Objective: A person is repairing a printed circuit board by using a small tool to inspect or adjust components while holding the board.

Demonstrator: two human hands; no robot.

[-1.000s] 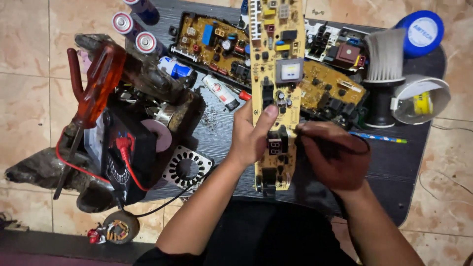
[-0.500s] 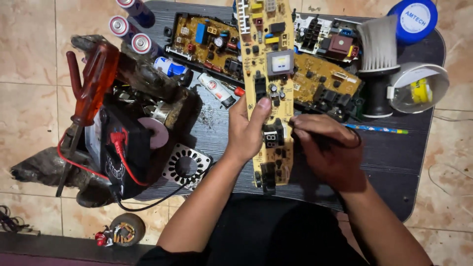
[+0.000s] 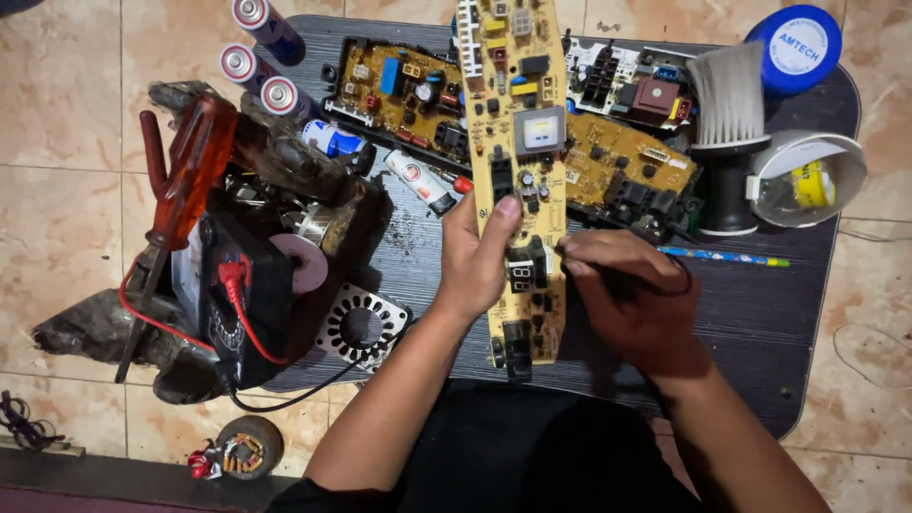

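Dark tabletop (image 3: 760, 323) over tiled floor. Left hand (image 3: 472, 256) grips long yellow circuit board (image 3: 521, 180), thumb pressing its face, steadying it. Right hand (image 3: 627, 294), fingers pinched on thin dark probe, touches board's right edge.

A long, narrow yellow circuit board (image 3: 521, 171) lies lengthwise on the dark table, its near end perhaps slightly raised.

The long yellow circuit board (image 3: 521, 180) is now seen pushed further up the dark table (image 3: 760, 313), its top end cut off by the upper edge of the view. The left hand (image 3: 475, 256) has been slid lower along the board's left edge, thumb pressed near the small display. The right hand (image 3: 632, 294) has been drawn closer against the board's right edge.
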